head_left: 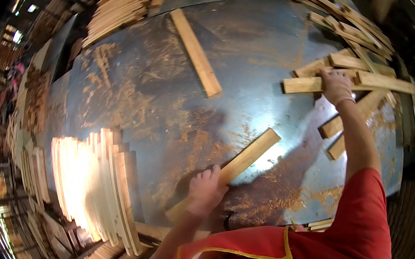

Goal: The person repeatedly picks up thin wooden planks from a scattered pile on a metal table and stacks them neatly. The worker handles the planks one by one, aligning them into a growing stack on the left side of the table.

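My left hand (pixel 206 189) is closed around the middle of a flat wooden slat (pixel 251 156), near the front of the metal tabletop (pixel 253 40). One end of that slat points away to the right; its other end shows partly behind my wrist. My right arm stretches to the far right, where my right hand (pixel 336 85), covered in what looks like a pale glove, grips another wooden slat (pixel 300 85) from above. This slat lies at the left side of a loose heap of slats (pixel 364 105). My right fingertips curl over its far edge; its underside is hidden.
A single slat (pixel 196 53) lies slantwise at the table's middle. Neat stacks stand at the front left (pixel 108 184) and back left (pixel 121 9). More loose slats (pixel 352 25) pile along the far edge. Sawdust (pixel 272 201) is scattered over the tabletop.
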A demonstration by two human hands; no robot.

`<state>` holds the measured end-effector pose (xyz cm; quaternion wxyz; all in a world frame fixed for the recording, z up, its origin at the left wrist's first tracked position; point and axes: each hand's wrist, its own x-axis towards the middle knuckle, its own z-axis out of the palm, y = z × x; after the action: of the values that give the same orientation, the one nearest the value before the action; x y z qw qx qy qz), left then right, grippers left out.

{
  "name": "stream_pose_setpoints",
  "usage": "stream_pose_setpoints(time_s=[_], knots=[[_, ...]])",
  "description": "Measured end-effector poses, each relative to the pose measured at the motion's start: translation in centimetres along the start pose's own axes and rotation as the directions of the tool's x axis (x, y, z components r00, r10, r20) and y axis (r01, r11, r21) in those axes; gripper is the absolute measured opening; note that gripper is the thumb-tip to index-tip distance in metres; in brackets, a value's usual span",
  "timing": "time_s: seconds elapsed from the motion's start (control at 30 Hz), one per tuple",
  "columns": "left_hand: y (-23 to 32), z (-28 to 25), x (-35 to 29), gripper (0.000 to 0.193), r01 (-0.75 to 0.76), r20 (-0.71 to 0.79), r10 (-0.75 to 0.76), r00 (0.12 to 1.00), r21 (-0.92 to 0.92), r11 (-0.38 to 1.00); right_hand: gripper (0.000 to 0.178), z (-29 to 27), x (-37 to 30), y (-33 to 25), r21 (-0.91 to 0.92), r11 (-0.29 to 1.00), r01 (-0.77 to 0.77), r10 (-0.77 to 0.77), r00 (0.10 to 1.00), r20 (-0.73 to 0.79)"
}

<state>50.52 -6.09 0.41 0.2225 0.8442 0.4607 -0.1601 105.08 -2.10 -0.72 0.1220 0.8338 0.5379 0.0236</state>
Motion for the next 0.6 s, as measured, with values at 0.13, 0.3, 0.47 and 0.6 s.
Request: stream_pose_setpoints(time_s=[0.13,0.3,0.47,0.6], knots=[[-5.9,1.6,-5.0,0.076,0.247,-0.205,-0.347,0.915,-0.396,0.884,0.075,-10.8,-0.2,-7.5,0.123,0.952,0.281,-0.303,0.92,0.247],[-13.0,4.2,-7.4,0.088,0.555,-0.476,-0.563,0.676,-0.173,0.813,0.074,-10.7,6.0,-19.8,0.682,0.626,0.378,-0.489,0.872,-0.035],[-15.3,8.1,-8.1,0.087,0.565,-0.59,-0.496,0.636,-0.081,0.821,0.09,-12.9,12.3,-33.9,0.78,0.569,0.262,-0.148,0.965,-0.217],[-14.4,5.6,-8.8,0.08,0.579,-0.368,-0.634,0.68,-0.26,0.773,0.089,-8.4,9.2,-39.1,0.513,0.826,0.233,-0.227,0.971,-0.075]])
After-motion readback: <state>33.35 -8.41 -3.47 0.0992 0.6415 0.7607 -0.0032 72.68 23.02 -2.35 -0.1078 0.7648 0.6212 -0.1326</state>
